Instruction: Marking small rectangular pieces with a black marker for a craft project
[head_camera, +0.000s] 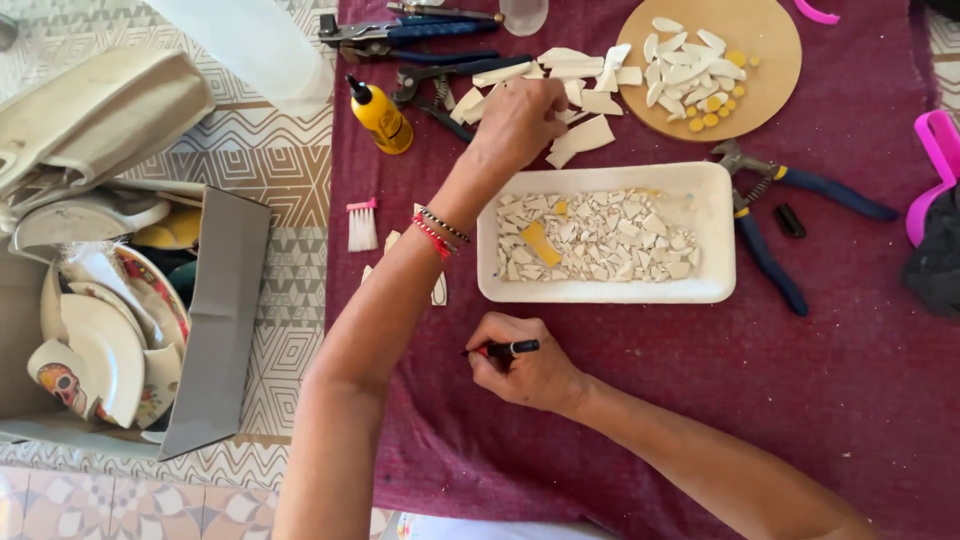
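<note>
The left hand (515, 125) reaches toward the far edge of the bench (850, 400), fingers curled down onto a heap of white ceramic shards (580, 85) lying on the dark red cloth. It seems to be pinching one piece, though the fingertips are hidden, so I cannot tell for sure. The right hand (525, 370) rests near the middle of the bench, pinching a black marker (510, 348) with a red tip.

The shards look stiff, light and brittle, likely with sharp broken edges. A piece is best taken by its flat glazed faces, which may be slippery, not its edges.

Just beyond the right hand sits a white tray (715, 235) of small chips; a yellow glue bottle (380, 117) stands left of the heap.
</note>
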